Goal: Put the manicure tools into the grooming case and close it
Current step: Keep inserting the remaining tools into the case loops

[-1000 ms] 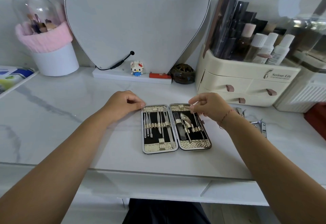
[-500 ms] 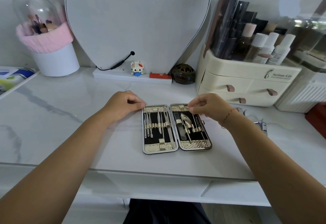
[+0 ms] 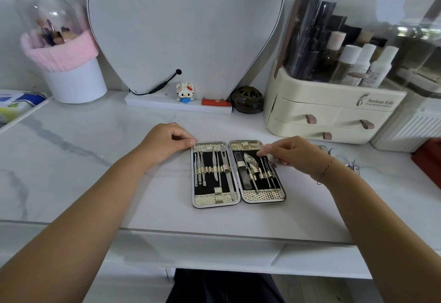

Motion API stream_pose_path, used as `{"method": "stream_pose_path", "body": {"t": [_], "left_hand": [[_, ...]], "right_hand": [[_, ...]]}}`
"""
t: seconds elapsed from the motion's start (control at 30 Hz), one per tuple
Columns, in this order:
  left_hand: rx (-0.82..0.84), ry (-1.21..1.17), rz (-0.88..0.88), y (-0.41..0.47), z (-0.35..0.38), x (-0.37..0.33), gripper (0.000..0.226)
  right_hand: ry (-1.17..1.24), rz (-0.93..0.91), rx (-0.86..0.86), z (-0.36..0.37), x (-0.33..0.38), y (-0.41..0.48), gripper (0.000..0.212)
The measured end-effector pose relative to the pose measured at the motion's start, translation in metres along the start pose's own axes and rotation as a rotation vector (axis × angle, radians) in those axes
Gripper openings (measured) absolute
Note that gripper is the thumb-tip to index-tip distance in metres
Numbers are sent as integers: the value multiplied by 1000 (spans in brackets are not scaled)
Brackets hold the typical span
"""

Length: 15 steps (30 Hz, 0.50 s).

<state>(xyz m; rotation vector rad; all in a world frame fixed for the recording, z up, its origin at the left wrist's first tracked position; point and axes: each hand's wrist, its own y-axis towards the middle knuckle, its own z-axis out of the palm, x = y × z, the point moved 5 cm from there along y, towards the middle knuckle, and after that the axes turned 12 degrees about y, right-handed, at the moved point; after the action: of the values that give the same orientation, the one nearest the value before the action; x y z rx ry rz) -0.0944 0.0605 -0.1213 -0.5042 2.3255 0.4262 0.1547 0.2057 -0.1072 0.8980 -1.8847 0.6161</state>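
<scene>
The grooming case [image 3: 216, 203] lies open and flat on the marble table, both halves lined in black with gold trim. Several metal manicure tools [image 3: 214, 170] sit under the elastic loops of each half. My left hand [image 3: 164, 141] is curled at the case's top left corner, thumb and finger pinching its rim. My right hand [image 3: 290, 153] hovers over the upper right of the right half, thumb and forefinger pinched on the top end of a thin metal tool [image 3: 266, 169] that stands in its loop. A loose nail clipper [image 3: 351, 166] lies on the table right of my wrist.
A cream cosmetics organiser [image 3: 334, 111] with drawers stands at the back right. A heart-shaped mirror [image 3: 186, 28] leans behind the case, with a small figurine [image 3: 184, 92] and a dark round pot [image 3: 248, 99] on and beside its base. A brush holder [image 3: 71, 80] stands back left.
My right hand's pinch has come down a little towards me, from above the case's top rim onto the tools in the right half. My left hand has stayed put.
</scene>
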Motion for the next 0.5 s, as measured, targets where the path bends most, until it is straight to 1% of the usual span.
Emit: {"method": "stream_pose_path", "body": {"t": [0.2,0.4,0.5], "left_hand": [[-9,-47,-15,-1,-1,0,6],[1,-41,-18,-2,-1,-1,6],[-3,-34,-15,-2,-1,-1,9]], "right_hand": [[-32,-36,-13,-3,-7,0,23],[-34,-38,-20,-3,-7,0,23],[50,-65,-84,-8,-1,-4,26]]}}
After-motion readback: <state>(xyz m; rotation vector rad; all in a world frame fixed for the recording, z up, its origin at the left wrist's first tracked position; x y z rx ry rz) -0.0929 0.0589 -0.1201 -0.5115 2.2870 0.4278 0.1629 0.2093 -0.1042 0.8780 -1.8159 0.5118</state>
